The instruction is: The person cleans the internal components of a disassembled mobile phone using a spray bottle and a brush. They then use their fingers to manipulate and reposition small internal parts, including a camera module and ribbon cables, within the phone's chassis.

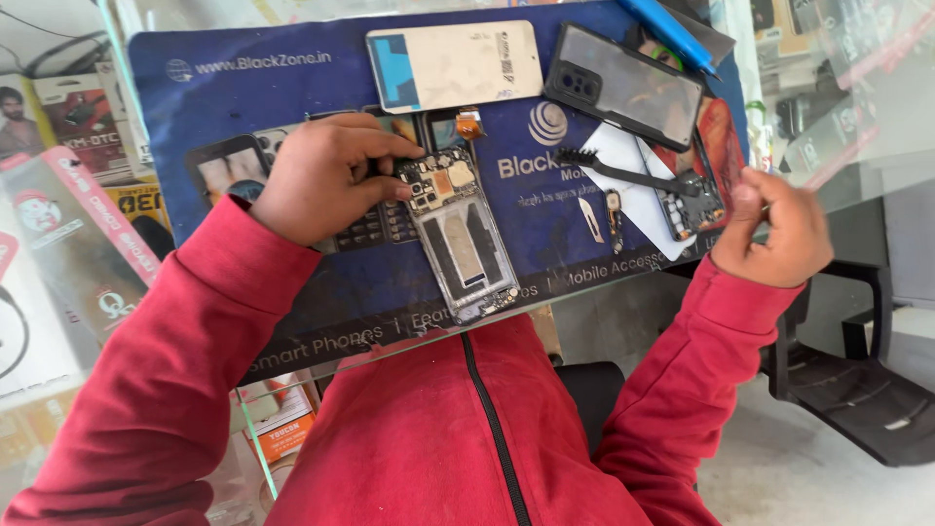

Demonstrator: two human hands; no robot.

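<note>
An opened phone (463, 239) with its back off lies on a blue work mat (292, 107), circuit parts and battery bay showing. My left hand (326, 175) rests on the mat, fingertips pressed against the phone's upper left corner near the camera modules. My right hand (779, 229) hovers at the mat's right edge with its fingers curled shut; nothing shows between them. It is next to a small dark circuit board (693, 203) lying on a white paper (638, 195). Both sleeves are red.
At the mat's far side lie a white back panel (453, 63), a black-rimmed clear phone case (623, 86) and a blue pen-shaped tool (672, 34). A black brush (609, 168) crosses the paper. Packaged goods (68, 195) sit under the glass at left; a black chair (857, 390) stands at right.
</note>
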